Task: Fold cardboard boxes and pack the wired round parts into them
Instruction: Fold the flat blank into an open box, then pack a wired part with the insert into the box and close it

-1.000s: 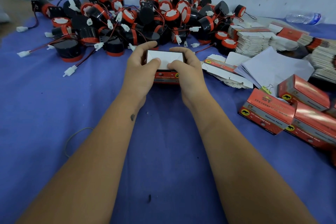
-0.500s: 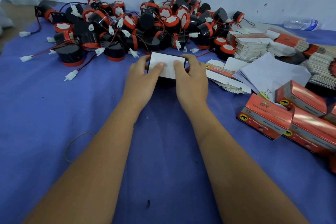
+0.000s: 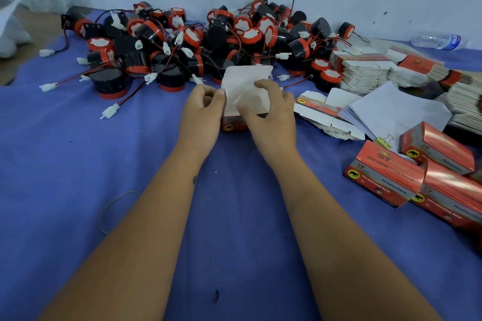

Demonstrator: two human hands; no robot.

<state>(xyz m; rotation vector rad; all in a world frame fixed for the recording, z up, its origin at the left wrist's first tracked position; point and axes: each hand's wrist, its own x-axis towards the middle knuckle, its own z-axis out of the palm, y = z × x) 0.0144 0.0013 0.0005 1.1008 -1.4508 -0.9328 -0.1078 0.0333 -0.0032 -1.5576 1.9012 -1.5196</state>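
Cardboard box (image 3: 236,122) sitting on the blue cloth (image 3: 78,164) just in front of the wired round parts (image 3: 198,44), white flap (image 3: 246,86) standing up. Left hand (image 3: 202,112) pinching the flap's left edge, fingers curled. Right hand (image 3: 268,112) pressing fingertips on the flap face, thumb low. Probably worth bracing the body while creasing, then tucking squarely.

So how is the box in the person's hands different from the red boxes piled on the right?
The box in the hands has its white flap raised open; the piled boxes are closed. The hands grip the first; the piled ones lie untouched on the blue cloth. Both show red printed sides.
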